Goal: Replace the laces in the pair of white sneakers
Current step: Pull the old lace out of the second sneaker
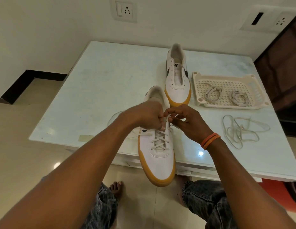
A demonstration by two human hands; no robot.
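Near sneaker, both hands' grip — left, right — pinching its lace, far sneaker reads "NIKE"

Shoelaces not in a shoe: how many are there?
3: two coiled laces in the tray, one loose lace on the table right of it. Others may be hidden.

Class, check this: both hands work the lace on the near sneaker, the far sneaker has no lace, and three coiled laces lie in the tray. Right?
Not quite. The head view shows two coiled laces in the tray, not three. A third lace lies loose on the table.
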